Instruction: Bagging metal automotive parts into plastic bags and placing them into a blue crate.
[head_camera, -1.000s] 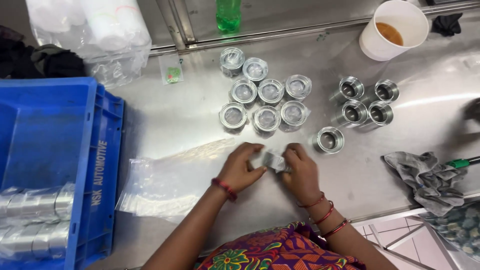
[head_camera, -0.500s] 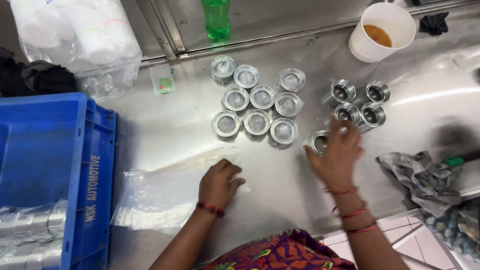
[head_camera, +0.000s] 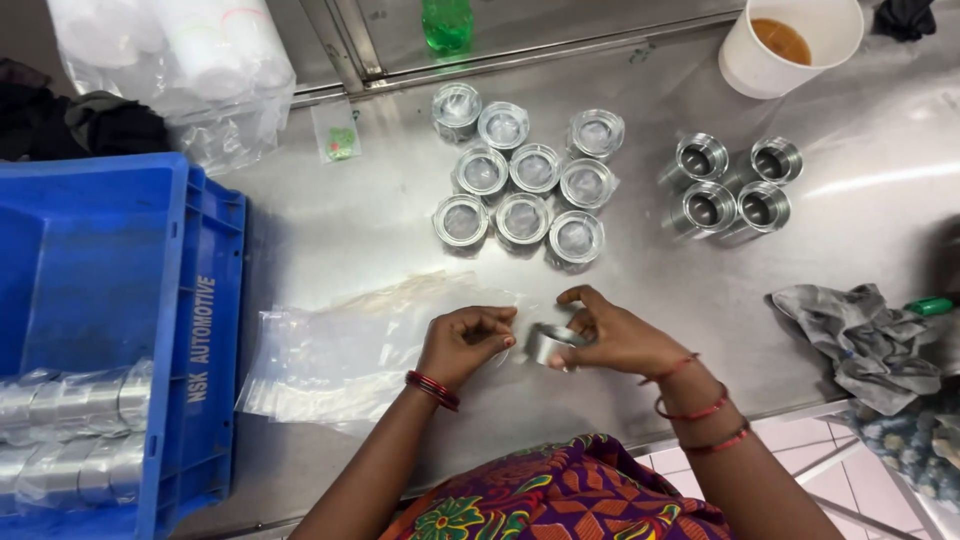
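Metal ring (head_camera: 545, 342), a short silvery cylinder with a hollow bore, is sitting in my right hand (head_camera: 612, 338), pinched between thumb and curled fingers; it is hovering just above the steel table (head_camera: 340, 230), directly beside my left hand (head_camera: 465, 340); my left hand is pinching the edge of the clear plastic bag (head_camera: 340, 345), fingers closed narrow on the film. To do this step well, I am judging that the bag mouth wants holding open toward the ring, with the ring's axis kept level so its edge does not snag the film; the grip on the ring is firm but light. Beyond the grip, the wrapped rings (head_camera: 525, 180) are standing in a cluster; four bare metal rings (head_camera: 735, 185) are lying further to the right; the blue crate (head_camera: 150, 300) is sitting left of the bag.
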